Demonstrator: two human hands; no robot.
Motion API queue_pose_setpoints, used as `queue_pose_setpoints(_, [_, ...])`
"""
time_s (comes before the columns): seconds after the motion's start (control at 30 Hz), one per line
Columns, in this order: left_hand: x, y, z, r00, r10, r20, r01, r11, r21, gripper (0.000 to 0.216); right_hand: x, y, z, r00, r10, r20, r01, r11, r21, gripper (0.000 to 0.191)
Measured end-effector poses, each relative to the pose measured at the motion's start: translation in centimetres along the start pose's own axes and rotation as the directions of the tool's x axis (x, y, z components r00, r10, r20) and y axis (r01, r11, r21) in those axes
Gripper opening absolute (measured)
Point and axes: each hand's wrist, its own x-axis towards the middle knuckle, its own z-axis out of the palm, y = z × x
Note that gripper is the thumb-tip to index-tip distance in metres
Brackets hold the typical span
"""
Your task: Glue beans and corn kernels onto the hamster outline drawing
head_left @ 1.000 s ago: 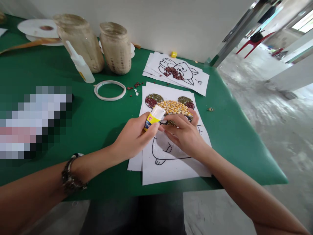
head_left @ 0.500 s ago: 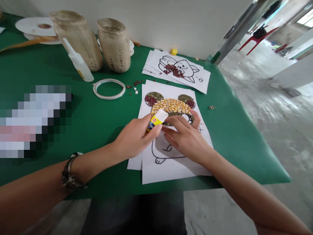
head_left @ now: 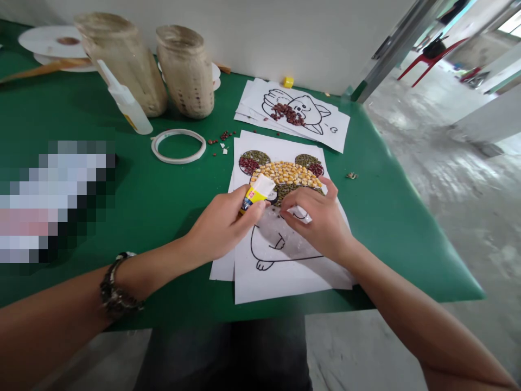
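My left hand (head_left: 220, 221) is closed around a small glue bottle (head_left: 257, 194) with a yellow-and-blue label, its white end pointing up and right. Below it lies a sheet of paper (head_left: 260, 285) with an outlined animal. Yellow corn kernels (head_left: 287, 172) fill the forehead; green and dark red beans fill the ears. Green beans (head_left: 287, 193) lie around the eyes. My right hand (head_left: 319, 220) hovers over the face, thumb and fingertips pinched together; what they hold, if anything, is too small to make out. A few dark specks lie on the paper below the pinch.
Behind lie another drawing (head_left: 313, 111) with red beans, a yellow cap (head_left: 288, 82) and loose red beans (head_left: 226, 134). To the left are a tape roll (head_left: 179, 160), a white nozzle bottle (head_left: 130, 106), two jars (head_left: 185, 76) and a blurred-out object (head_left: 61, 190). The table's edge runs down the right.
My right hand has drawn back a little from the eye area, showing more green beans, and its fingers have come together in a pinch. The left hand keeps its bottle, barely moved.
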Motion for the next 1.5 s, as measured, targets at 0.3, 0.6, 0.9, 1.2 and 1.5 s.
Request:
queue_pose_setpoints(0.3, [-0.1,-0.2,0.0,0.996,-0.034,-0.086,0.012,0.971,-0.238,0.034,0.3,0.5,-0.3,0.991,0.115,0.067,-0.121,0.988,0.100,0.012])
queue_pose_setpoints(0.6, [-0.4,-0.7,0.2,0.994,-0.018,-0.108,-0.018,0.948,-0.317,0.029,0.3,0.5,0.6,0.993,0.010,0.115,-0.011,1.000,0.007,0.017])
queue_pose_setpoints(0.9, [-0.4,0.0,0.1,0.991,0.133,0.019,-0.128,0.974,-0.185,0.016,0.8,0.3,-0.8,0.995,0.027,-0.092,-0.014,0.989,0.145,0.008])
queue_pose_setpoints(1.2, [-0.5,0.1,0.6,0.957,0.202,0.210,-0.184,0.978,-0.103,0.018,0.2,-1.0,-2.8,0.960,-0.018,-0.278,0.151,0.872,0.466,0.019])
queue_pose_setpoints(1.5, [-0.6,-0.1,0.6,0.926,0.312,0.214,-0.268,0.940,-0.209,0.027,-0.3,-1.2,-2.6,0.967,0.025,-0.253,0.120,0.833,0.541,0.017])
